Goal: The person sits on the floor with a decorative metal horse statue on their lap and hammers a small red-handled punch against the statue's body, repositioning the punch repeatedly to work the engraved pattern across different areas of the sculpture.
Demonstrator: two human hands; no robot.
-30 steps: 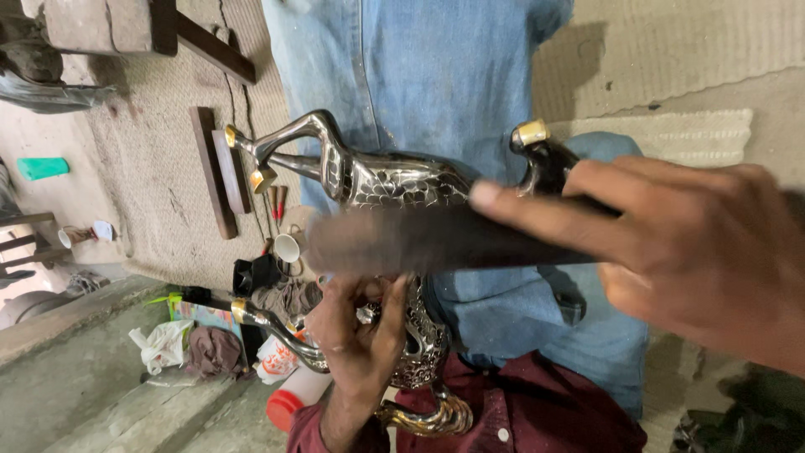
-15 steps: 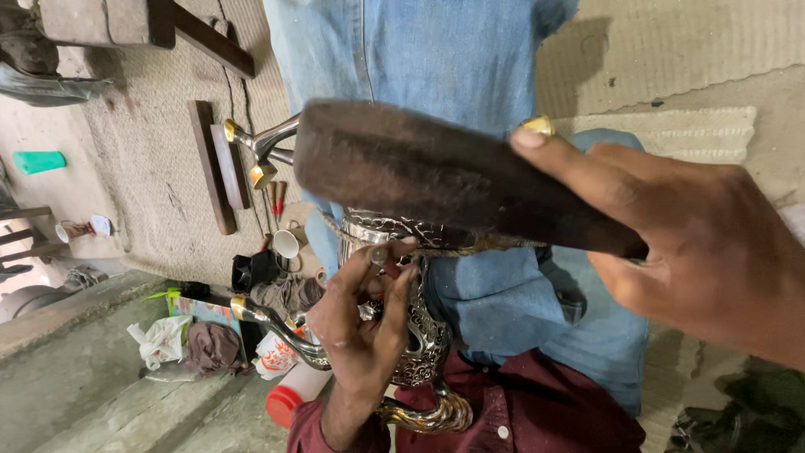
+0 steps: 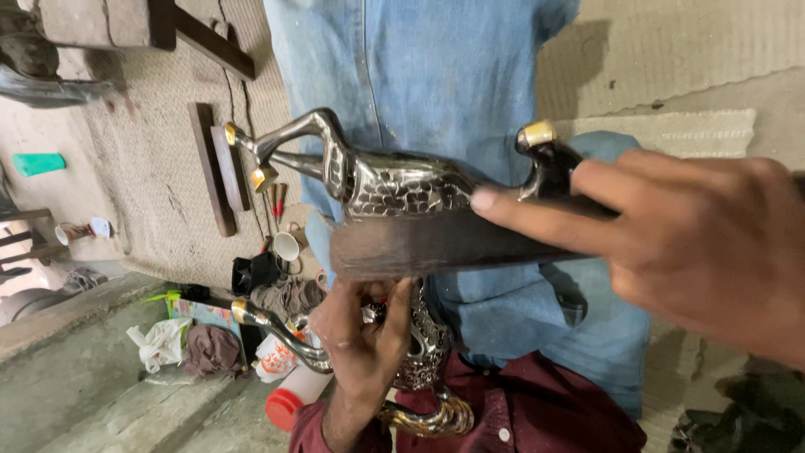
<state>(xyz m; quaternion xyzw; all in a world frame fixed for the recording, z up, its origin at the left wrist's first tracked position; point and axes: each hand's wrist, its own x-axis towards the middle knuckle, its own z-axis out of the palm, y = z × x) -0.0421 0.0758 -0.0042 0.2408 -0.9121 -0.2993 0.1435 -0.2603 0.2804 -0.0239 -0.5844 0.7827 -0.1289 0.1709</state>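
Observation:
A silver metal animal figurine (image 3: 394, 184) with an embossed body and gold-tipped ends lies across my lap, over blue jeans. My left hand (image 3: 360, 335) comes up from the bottom in a maroon sleeve and grips the figurine's lower ornate part (image 3: 428, 348). My right hand (image 3: 688, 243) reaches in from the right, close to the camera, and holds a dark flat wooden tool (image 3: 436, 247). The index finger lies stretched along the tool. The tool rests flat against the underside of the figurine's body. A black, gold-capped end (image 3: 541, 151) of the figurine shows just above my right fingers.
A woven mat (image 3: 159, 193) covers the floor at left, with wooden strips (image 3: 220, 168), a white cup (image 3: 287, 245) and small tools. A plastic bag (image 3: 163, 340), a brown cloth (image 3: 210, 348) and a red-capped bottle (image 3: 289, 403) lie lower left. A green object (image 3: 38, 164) sits far left.
My right hand swung the dark tool up over the figurine's body, then brought it back down against its lower side. My left hand kept its grip.

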